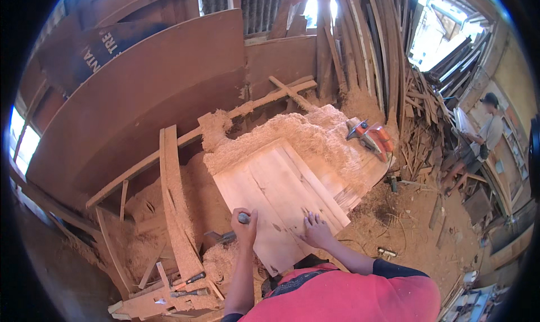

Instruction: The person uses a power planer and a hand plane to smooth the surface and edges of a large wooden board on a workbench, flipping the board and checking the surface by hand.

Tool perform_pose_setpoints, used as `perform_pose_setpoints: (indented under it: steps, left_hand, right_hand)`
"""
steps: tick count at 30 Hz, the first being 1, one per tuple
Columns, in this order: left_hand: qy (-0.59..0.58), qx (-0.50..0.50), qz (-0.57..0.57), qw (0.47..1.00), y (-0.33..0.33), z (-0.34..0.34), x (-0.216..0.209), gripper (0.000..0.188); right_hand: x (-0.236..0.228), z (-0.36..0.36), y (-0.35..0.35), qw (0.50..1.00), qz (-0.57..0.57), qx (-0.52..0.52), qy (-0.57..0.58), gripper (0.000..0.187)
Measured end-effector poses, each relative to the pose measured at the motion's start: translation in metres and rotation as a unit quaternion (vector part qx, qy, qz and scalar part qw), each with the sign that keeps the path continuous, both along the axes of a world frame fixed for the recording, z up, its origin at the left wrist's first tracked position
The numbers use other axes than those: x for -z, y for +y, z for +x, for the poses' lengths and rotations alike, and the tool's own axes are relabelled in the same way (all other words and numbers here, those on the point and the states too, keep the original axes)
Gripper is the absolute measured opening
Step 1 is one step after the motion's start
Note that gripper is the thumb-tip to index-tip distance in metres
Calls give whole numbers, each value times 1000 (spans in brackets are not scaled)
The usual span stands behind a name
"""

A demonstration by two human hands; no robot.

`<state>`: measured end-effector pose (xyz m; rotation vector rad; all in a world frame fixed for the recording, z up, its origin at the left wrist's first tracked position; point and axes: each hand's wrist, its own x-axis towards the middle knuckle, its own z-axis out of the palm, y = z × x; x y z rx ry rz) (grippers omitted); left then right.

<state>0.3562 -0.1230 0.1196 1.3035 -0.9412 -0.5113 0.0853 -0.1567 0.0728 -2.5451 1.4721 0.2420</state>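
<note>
A pale wooden panel [275, 181] made of several boards lies in front of me. My left hand [245, 230] is closed round the handle of a hammer [222, 237] at the panel's near left edge. The rounded grey handle end pokes up from my fist, and the dark metal head shows lower down to the left. My right hand [317, 231] rests palm down on the panel, fingers spread, holding nothing. Most of the hammer handle is hidden by my hand.
An orange power planer [374, 140] sits beyond the panel among heaped shavings [292, 125]. Two dark-handled tools [191, 292] lie on a bench at lower left. Long timbers [371, 52] lean at the back. A person [486, 131] stands at far right. A small tool [387, 251] lies on the floor.
</note>
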Motion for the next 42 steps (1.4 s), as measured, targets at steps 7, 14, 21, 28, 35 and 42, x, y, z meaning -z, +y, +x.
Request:
perform_pose_setpoints:
  steps: [7,14,21,28,35,42]
  left_hand:
    - [52,-297,61,951,-23,-32,7,27]
    - [13,-261,49,964,0,-16,14,12]
    - [120,34,104,987,5,21,-5,6]
    - [94,-301,88,945,-34,-36,16,33]
    - [54,-298,57,951,-13,-30,14,25]
    - [57,31,110,992,42,13,2,46]
  right_hand:
    - [-13,-36,-28,997,23,-65,-43,71]
    - [-4,-66,-56,971,73,-109,-202,45]
    - [12,-78,-67,965,60,-140,-214,46]
    - [8,-76,-66,964,82,-105,-228,44]
    - [14,-74,-65,962,69,-121,-233,39]
    - [-4,-67,-76,946,71,-199,-244,35]
